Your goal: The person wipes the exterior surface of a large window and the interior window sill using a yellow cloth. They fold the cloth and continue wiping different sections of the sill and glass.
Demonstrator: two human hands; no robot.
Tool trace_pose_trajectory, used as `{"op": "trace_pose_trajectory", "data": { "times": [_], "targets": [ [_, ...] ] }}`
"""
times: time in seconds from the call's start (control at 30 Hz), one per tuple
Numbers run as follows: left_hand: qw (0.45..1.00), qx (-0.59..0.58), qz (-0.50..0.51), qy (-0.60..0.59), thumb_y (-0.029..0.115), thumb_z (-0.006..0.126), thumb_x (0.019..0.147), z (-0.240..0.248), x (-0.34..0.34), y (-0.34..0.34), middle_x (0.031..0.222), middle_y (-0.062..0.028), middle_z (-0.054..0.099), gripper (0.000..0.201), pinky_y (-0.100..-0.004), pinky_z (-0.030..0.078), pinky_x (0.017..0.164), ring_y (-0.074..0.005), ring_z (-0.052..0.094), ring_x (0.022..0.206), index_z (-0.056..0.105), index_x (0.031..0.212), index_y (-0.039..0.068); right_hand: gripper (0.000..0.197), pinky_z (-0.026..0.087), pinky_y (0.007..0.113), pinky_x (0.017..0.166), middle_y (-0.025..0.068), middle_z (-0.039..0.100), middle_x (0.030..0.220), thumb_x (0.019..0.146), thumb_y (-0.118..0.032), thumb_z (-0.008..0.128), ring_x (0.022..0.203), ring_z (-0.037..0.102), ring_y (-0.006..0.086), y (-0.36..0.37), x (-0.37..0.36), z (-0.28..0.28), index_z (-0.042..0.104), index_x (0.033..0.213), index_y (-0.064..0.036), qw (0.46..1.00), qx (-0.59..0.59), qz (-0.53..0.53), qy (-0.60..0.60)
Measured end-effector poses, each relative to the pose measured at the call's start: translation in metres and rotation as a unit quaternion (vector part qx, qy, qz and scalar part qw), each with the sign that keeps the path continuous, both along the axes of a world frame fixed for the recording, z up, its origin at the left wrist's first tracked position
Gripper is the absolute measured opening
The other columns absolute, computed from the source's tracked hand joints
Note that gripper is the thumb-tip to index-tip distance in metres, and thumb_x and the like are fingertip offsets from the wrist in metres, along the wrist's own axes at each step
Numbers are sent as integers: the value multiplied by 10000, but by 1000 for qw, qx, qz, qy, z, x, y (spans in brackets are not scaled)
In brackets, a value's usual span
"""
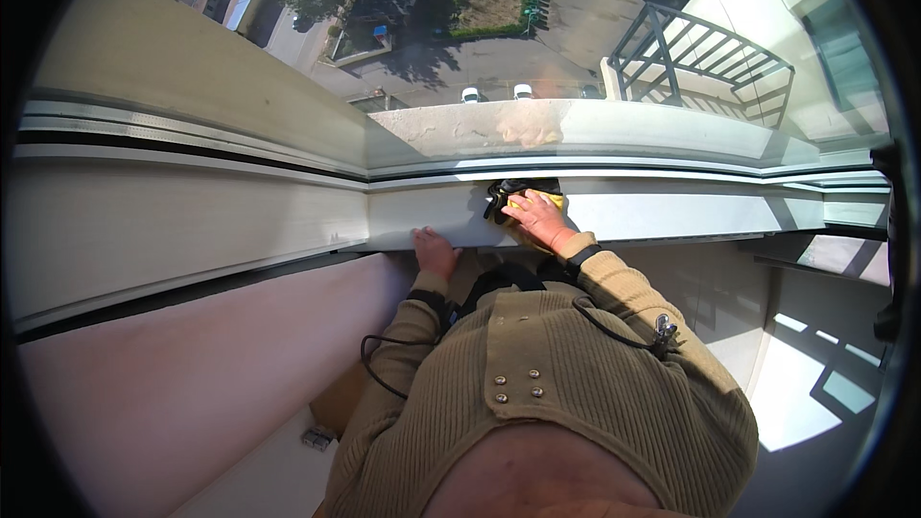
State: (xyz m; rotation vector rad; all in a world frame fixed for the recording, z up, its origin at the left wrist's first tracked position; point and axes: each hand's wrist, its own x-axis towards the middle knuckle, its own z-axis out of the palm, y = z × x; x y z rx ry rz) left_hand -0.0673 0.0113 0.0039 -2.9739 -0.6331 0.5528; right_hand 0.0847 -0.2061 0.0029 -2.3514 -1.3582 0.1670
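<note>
From my end, I see a black-and-yellow bundle [523,188] lying on the white windowsill [662,217], directly under and just ahead of the right hand [540,221]. That hand's fingers curve over the yellow part and hold the bundle against the sill; the black folds stick out to the left of the fingertips and beyond them. I can't make out exactly what kind of item it is.

To the left of that hand, well apart from the bundle, the left hand [436,253] touches the near edge of the sill, holding nothing that I can see; I cannot tell how far its fingers are spread. Just behind the right hand sits a black wristband [583,256], then the tan ribbed sleeve [624,288]. Ahead of it runs the white window frame [595,173], and farther off, to its right, a dark metal railing [705,53].
</note>
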Motion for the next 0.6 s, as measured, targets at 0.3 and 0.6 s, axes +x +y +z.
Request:
{"op": "trace_pose_trajectory", "data": {
  "times": [0.3,0.6],
  "targets": [
    [966,-27,18,255,734,484,739,27,46,-9,1301,-171,510,821,-502,199,1074,-340,400,1268,587,1208,67,488,358,438,950,-15,522,1220,686,-133,699,1164,439,251,-86,38,6,560,1137,-255,999,-13,-5,43],
    [951,-41,152,268,746,581,657,15,61,-17,1394,-216,381,937,-483,155,1109,-384,286,1329,518,1272,42,436,354,401,996,60,502,1234,713,-41,596,1192,411,311,-247,60,2,556,1123,-186,973,-96,-207,38]
  ]
}}
